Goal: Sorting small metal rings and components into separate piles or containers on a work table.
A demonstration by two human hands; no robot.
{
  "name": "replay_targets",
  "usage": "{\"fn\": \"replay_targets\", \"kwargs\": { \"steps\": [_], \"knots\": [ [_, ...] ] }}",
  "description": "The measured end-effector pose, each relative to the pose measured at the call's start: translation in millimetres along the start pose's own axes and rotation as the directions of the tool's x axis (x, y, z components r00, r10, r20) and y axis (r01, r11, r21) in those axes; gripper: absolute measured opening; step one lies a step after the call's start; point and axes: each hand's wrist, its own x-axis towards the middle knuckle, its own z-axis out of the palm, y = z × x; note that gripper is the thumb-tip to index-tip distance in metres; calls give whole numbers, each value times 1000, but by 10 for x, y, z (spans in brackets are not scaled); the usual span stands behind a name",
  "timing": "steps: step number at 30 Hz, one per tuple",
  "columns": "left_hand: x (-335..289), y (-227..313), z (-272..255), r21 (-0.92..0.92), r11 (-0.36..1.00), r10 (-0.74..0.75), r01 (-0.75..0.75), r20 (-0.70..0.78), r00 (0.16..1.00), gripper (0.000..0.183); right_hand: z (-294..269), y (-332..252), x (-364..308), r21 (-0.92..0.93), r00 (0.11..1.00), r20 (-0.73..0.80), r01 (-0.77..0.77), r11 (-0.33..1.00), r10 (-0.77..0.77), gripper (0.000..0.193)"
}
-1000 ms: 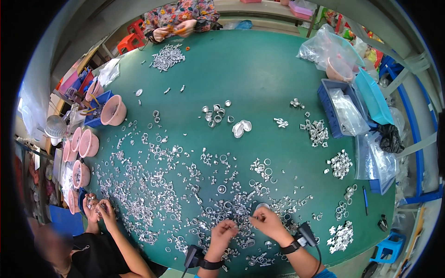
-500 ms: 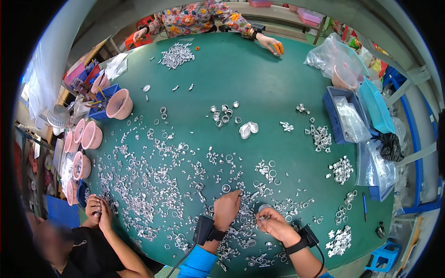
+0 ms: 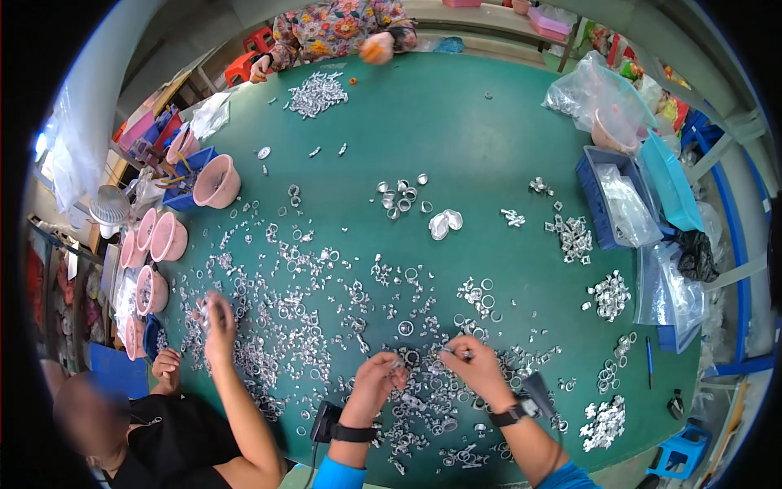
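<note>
My left hand (image 3: 378, 386) hovers over the near middle of the green table (image 3: 481, 138), its thumb and fingertips pinched around a small silver metal piece (image 3: 397, 366) whose exact kind is too small to tell. To its right, my right hand (image 3: 481, 368) is curled closed, thumb and forefinger together. Grey metal shows among its fingers, but I cannot make out its shape. Between and below both hands lies a loose spread of small silver rings and castings (image 3: 419, 399). A larger silver ring (image 3: 406, 328) rests just beyond them.
Sorted silver heaps (image 3: 603, 422) line the right side, near a blue pen (image 3: 649, 363) and a blue crate (image 3: 607, 204). Pink tubs (image 3: 217, 182) stand along the left edge. One co-worker's arm (image 3: 244, 407) reaches over the left pieces; another person (image 3: 338, 33) sits across the table.
My left hand has drawn back from the pile and turned, fingers now pinched. My right hand has moved up and left toward it. The left co-worker's hands have parted; the far person's hand moved left.
</note>
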Motion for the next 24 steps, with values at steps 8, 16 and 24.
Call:
{"fn": "replay_targets", "kwargs": {
  "steps": [8, 16, 24],
  "knots": [
    [-185, -367, 102, 845, 534, 39, -25, 5, 999, 17, -317, 223, -574, 673, 913, 199, -392, 627, 358, 21],
    [-122, -720, 254, 904, 21, 228, -428, 412, 882, 12, -143, 501, -880, 238, 954, -75, -265, 935, 289, 12],
    [-201, -604, 130, 893, 321, 220, -316, 254, 942, 14, 25, 399, -987, -574, 994, -27, 74, 816, -109, 12]
  ]
}}
